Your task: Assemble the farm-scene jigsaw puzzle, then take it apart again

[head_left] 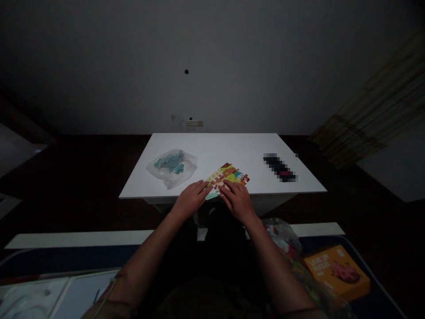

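A colourful assembled jigsaw puzzle (228, 177) lies tilted at an angle near the front edge of the white table (212, 148). My left hand (191, 199) rests on its lower left part, and my right hand (236, 200) lies flat on its lower right part. The fingers of both hands are spread over the pieces, and neither hand visibly grips anything. The hands hide the puzzle's near corner. To the left, a clear plastic bag of teal pieces (171, 166) lies on the table.
A pixelated dark object (279, 168) lies at the table's right. Below my right arm are a crumpled plastic bag (282, 238) and an orange puzzle box (336, 272) on a lower surface. A white ledge (76, 239) runs behind them. Wall sockets sit beyond the table.
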`<state>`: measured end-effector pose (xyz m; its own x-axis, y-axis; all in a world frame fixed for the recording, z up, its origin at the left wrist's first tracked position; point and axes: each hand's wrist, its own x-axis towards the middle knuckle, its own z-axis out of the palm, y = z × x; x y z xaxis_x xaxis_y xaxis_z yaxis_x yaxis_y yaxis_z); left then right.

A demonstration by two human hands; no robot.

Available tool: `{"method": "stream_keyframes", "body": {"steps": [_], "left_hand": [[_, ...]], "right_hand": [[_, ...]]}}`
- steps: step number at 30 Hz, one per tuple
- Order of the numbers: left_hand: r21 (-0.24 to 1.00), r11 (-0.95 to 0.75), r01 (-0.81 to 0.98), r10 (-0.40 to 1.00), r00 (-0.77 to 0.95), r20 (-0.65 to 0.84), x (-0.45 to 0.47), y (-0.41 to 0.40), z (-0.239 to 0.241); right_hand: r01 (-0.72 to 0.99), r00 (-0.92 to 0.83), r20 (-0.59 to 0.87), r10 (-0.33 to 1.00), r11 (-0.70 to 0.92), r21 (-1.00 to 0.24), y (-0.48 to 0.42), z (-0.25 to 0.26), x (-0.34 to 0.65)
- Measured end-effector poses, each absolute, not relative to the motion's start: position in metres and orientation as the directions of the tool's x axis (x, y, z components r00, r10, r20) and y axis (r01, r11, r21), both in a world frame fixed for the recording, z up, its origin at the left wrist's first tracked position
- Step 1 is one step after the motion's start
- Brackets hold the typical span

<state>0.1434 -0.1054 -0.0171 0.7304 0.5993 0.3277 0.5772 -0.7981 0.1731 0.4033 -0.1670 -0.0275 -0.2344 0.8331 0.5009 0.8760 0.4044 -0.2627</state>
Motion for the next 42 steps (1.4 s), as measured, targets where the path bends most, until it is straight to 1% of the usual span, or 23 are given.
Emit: {"method": "stream_keyframes", "body": {"steps": [4, 8, 12, 19, 22, 26, 31, 33, 38, 42], "left_hand": [[0.142, -0.802, 0.581, 0.587, 0.721, 0.369, 0.147, -0.103, -0.018], [0.132, -0.803, 0.581, 0.584, 0.722, 0.372, 0.149, -0.101, -0.015], [0.115, -0.823, 0.556, 0.555, 0.746, 0.368, 0.147, -0.104, -0.016], [0.171, -0.815, 0.553, 0.572, 0.724, 0.386, 0.143, -0.106, -0.025], [0.208, -0.793, 0.573, 0.603, 0.69, 0.401, 0.145, -0.103, -0.03], [0.25, -0.77, 0.587, 0.632, 0.647, 0.427, 0.147, -0.101, -0.036], [0.206, -0.823, 0.53, 0.559, 0.689, 0.46, 0.142, -0.108, -0.039], [0.177, -0.83, 0.53, 0.548, 0.712, 0.44, 0.14, -0.111, -0.037], [0.109, -0.837, 0.536, 0.531, 0.752, 0.391, 0.14, -0.111, -0.029], [0.094, -0.841, 0.533, 0.527, 0.764, 0.373, 0.141, -0.109, -0.026]], "right_hand": [[0.871, -0.226, 0.469, 0.854, 0.393, -0.296, -0.168, -0.028, 0.404], [0.851, -0.222, 0.459, 0.86, 0.401, -0.339, -0.168, -0.024, 0.406], [0.854, -0.21, 0.462, 0.862, 0.392, -0.343, -0.168, -0.022, 0.407], [0.858, -0.216, 0.488, 0.846, 0.403, -0.318, -0.166, -0.027, 0.41], [0.858, -0.19, 0.502, 0.843, 0.392, -0.332, -0.166, -0.03, 0.412], [0.864, -0.104, 0.532, 0.84, 0.341, -0.37, -0.163, -0.031, 0.409], [0.861, 0.012, 0.552, 0.834, 0.272, -0.43, -0.155, -0.026, 0.404], [0.864, 0.055, 0.53, 0.846, 0.226, -0.451, -0.152, -0.022, 0.403], [0.868, 0.189, 0.43, 0.883, 0.055, -0.494, -0.143, -0.012, 0.402], [0.849, 0.252, 0.398, 0.882, -0.004, -0.528, -0.135, -0.008, 0.403]]}}
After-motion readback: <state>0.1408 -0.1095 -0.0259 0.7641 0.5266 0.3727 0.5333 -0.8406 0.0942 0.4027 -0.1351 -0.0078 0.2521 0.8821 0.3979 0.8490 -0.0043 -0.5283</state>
